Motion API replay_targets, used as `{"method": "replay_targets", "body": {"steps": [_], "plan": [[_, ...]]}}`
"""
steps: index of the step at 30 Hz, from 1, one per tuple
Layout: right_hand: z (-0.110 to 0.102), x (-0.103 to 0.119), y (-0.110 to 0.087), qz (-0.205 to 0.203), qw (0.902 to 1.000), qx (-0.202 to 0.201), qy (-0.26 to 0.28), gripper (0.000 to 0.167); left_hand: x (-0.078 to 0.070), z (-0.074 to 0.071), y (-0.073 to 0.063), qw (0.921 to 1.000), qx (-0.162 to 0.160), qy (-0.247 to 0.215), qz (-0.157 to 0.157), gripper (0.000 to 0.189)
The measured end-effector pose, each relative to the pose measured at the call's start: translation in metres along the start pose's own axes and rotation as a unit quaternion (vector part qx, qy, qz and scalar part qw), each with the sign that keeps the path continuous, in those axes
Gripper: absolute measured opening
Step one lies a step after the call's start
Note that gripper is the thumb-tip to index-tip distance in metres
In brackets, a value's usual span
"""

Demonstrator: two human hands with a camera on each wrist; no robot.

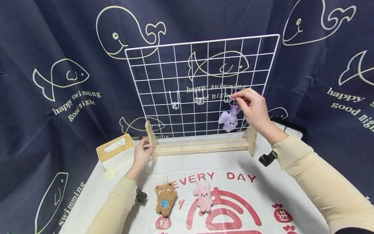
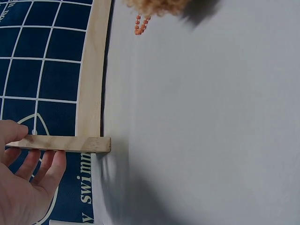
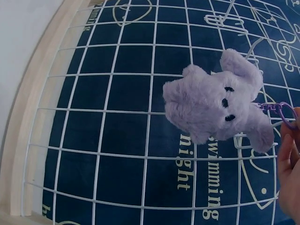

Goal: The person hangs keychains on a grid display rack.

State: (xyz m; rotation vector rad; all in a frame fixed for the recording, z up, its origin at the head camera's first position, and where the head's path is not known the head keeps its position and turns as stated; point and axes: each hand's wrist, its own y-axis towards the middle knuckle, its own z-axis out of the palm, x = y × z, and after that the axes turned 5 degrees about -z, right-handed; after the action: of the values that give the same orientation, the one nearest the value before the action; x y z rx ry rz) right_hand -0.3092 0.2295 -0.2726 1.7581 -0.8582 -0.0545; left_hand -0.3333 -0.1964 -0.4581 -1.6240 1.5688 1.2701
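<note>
My right hand pinches the purple ring of a lilac plush bunny keychain, which hangs in front of the white wire grid. The ring is beside the rightmost white hook; whether it is over the hook I cannot tell. With my left hand I grip the wooden foot at the rack's left end, thumb on one side and fingers on the other. Two more white hooks, a left one and a middle one, are on the grid with nothing on them.
A brown plush bear keychain and a pink plush bunny keychain lie on the table at the front. Left of the rack stands a tissue box with a pale yellow ring before it. A black-edged object is behind my right forearm.
</note>
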Motion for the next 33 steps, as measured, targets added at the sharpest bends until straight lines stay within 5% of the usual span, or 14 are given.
{"method": "replay_targets", "body": {"steps": [22, 33], "plan": [[0.016, -0.021, 0.012, 0.032, 0.9994, -0.007, -0.004, 0.015, 0.000, -0.001, 0.001, 0.9997, 0.008, 0.012, -0.021, 0.052], [0.024, -0.034, 0.013, 0.044, 0.9990, -0.003, -0.014, 0.014, 0.003, 0.001, 0.002, 1.0000, -0.006, 0.007, -0.002, 0.048]]}}
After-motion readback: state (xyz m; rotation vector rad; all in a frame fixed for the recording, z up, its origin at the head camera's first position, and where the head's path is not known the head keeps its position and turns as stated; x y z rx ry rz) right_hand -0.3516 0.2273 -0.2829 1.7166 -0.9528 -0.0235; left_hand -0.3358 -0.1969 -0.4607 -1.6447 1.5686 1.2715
